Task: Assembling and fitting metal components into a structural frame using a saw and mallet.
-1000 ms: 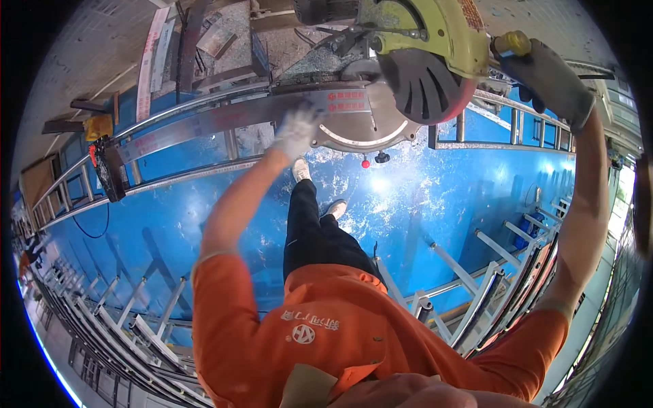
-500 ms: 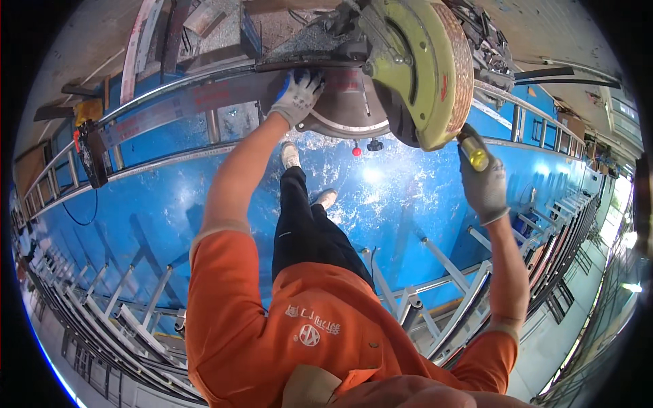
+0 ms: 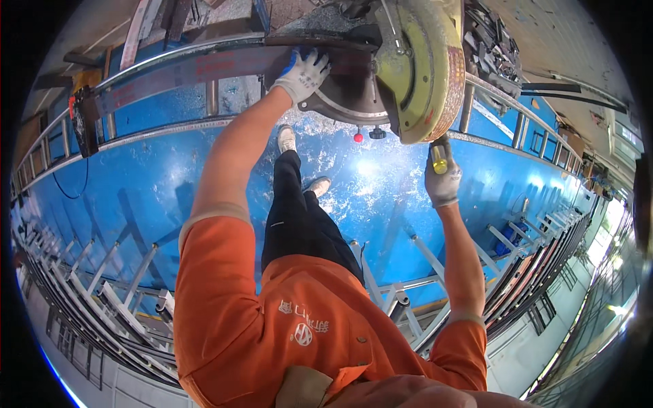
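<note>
My left hand [image 3: 304, 76], in a pale glove with blue at the edge, lies with fingers spread on a long flat metal profile [image 3: 183, 78]. The profile runs left from the round turntable [image 3: 340, 102] of a mitre saw. To the right of that hand stands the saw's yellow-green blade guard [image 3: 406, 75]; the blade itself is hidden from me. My right hand [image 3: 443, 185], also gloved, is closed around the saw handle [image 3: 439, 163], which has a yellow end, just below the guard.
A metal roller rail [image 3: 163, 127] extends to both sides of the saw. A red and black clamp-like device [image 3: 83, 122] sits on its left part. Offcuts [image 3: 491, 51] are heaped at the far right. Racks of long profiles [image 3: 537, 262] stand behind me on the blue floor [image 3: 326, 197].
My right hand has moved left with the saw handle, and the guard now stands more upright. My left hand stays on the profile, its fingers a little more spread. The view has shifted slightly.
</note>
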A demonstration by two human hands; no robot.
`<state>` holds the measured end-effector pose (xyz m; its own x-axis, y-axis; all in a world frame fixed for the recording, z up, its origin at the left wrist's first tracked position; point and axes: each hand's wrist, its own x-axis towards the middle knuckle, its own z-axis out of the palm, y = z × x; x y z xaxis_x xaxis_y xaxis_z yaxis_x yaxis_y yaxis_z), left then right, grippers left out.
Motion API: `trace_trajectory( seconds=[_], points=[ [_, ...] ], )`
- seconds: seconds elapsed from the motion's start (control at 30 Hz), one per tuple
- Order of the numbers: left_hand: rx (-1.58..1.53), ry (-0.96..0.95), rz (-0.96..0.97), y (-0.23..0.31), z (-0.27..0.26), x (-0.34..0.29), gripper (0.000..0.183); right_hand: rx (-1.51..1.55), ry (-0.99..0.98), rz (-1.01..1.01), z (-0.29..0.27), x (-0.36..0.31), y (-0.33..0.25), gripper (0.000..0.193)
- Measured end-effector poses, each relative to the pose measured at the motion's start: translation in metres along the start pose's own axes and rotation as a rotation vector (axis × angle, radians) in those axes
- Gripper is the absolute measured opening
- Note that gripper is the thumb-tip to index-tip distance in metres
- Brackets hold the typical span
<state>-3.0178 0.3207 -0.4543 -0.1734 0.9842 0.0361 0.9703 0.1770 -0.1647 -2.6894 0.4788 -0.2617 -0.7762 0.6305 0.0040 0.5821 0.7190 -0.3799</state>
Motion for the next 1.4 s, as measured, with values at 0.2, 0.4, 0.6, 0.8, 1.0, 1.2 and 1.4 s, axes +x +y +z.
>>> trace_trajectory(
  seconds=[0.2, 0.4, 0.6, 0.8, 1.0, 1.2, 1.4],
  points=[
    [-0.002, 0.055, 0.009, 0.000, 0.003, -0.001, 0.038, -0.052, 0.013, -0.021, 0.047, -0.009, 0.028, 0.039],
    [-0.004, 0.083, 0.014, 0.000, 0.008, -0.002, 0.037, -0.028, 0.034, -0.063, 0.070, -0.012, 0.038, 0.032],
    [-0.008, 0.020, -0.035, 0.010, 0.002, 0.005, 0.038, -0.025, 0.002, 0.030, 0.080, -0.016, 0.047, 0.027],
    [-0.007, 0.041, -0.043, 0.014, 0.007, 0.008, 0.035, 0.040, 0.049, 0.008, 0.082, -0.014, 0.046, 0.032],
    [-0.006, 0.026, 0.011, 0.018, 0.000, 0.016, 0.028, 0.120, 0.028, 0.110, 0.082, -0.018, 0.049, 0.036],
    [-0.030, 0.090, -0.001, 0.021, -0.003, 0.014, 0.023, 0.054, 0.019, 0.015, 0.082, -0.013, 0.051, 0.036],
    [-0.040, 0.062, -0.031, 0.026, -0.004, 0.017, 0.022, -0.156, 0.124, -0.236, 0.086, -0.008, 0.053, 0.024]
  ],
)
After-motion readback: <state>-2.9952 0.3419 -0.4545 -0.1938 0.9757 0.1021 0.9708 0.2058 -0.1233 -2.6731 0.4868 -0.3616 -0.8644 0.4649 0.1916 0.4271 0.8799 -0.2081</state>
